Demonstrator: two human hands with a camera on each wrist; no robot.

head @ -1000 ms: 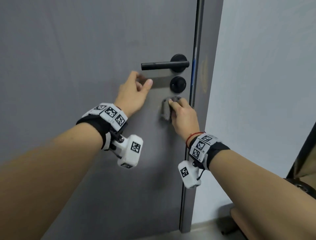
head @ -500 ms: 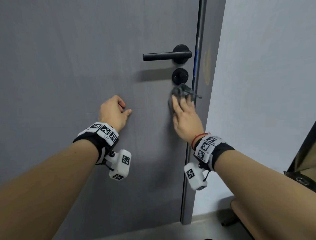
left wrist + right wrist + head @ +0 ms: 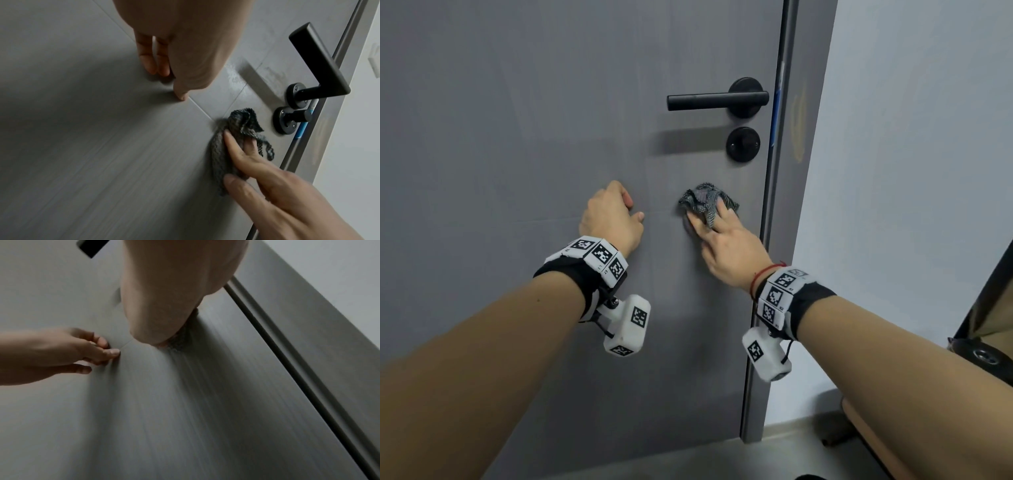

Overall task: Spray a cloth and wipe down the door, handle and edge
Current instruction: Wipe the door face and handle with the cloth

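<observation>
A grey door (image 3: 517, 137) fills the head view, with a black lever handle (image 3: 717, 99) and a round lock knob (image 3: 743, 144) near its right edge (image 3: 768, 205). My right hand (image 3: 717, 219) holds a crumpled grey checked cloth (image 3: 703, 198) against the door below the lock. One fold is caught between the fingers, and the thumb is at the cloth's side. The left wrist view shows this hand (image 3: 236, 159), the cloth (image 3: 240, 120) and the handle (image 3: 320, 65). My left hand (image 3: 619, 212) holds nothing. Its curled fingers (image 3: 102, 341) and thumb touch the door left of the cloth.
The grey door frame (image 3: 801, 205) and a white wall (image 3: 911, 171) lie to the right. Blue tape (image 3: 776, 113) marks the door edge by the handle. A brown seat (image 3: 866, 428) and dark furniture (image 3: 983, 353) stand at the lower right, above the grey floor (image 3: 791, 455).
My left hand has dropped from just under the handle to about the cloth's level. My right hand has moved the cloth from beside the lock and edge down and left.
</observation>
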